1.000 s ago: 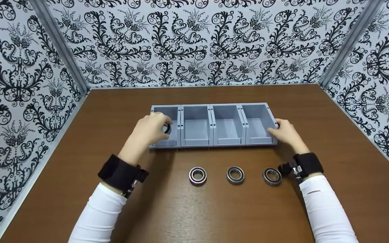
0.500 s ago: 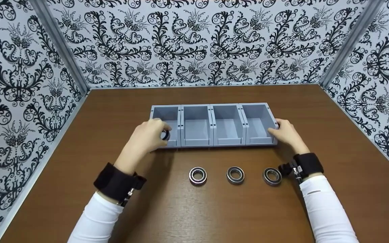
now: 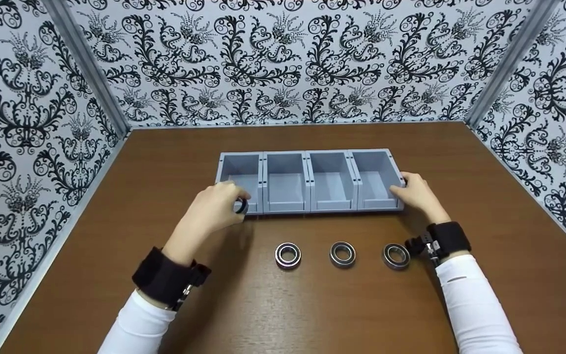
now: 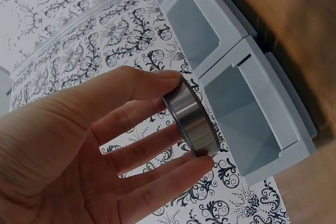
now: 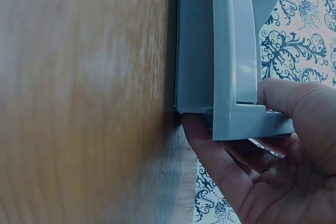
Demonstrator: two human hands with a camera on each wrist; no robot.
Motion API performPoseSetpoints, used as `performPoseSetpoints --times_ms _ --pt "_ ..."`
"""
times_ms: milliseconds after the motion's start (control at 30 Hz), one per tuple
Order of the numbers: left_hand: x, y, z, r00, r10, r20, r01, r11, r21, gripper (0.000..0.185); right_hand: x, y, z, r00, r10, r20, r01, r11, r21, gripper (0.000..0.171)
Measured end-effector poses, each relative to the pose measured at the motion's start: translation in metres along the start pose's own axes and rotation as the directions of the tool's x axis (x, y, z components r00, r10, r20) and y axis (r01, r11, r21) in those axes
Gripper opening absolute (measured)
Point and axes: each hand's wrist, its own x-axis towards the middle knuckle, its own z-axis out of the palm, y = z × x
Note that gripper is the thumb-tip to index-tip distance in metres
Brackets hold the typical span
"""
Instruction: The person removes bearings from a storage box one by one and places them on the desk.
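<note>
Brown tabletop: left hand, fingers pinching bearing, has withdrawn from bin; right hand grips bin.

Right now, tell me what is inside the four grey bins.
The three right compartments of the grey bins show bare floors. The leftmost one's front is covered by the left hand, which pinches a bearing at its front edge.

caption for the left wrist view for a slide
Left hand pinches a steel bearing ring beside the open grey bins.
</note>
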Motion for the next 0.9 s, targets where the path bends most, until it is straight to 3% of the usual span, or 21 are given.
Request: performPoseSetpoints --times_ms 633,900 --pt "-0.017 0.004 0.006 1.0 -0.022 0.012 0.022 1.0 -0.016 0.04 0.001 0.0 0.001 1.0 -0.01 -0.006 0.01 1.0 -0.004 0.049" --pt "-0.024 0.008 0.012 1.0 0.005 -0.009 -0.005 1.0 -0.01 0.022 0.0 0.0 0.0 1.0 -0.003 -0.001 0.003 1.0 -0.01 0.048"
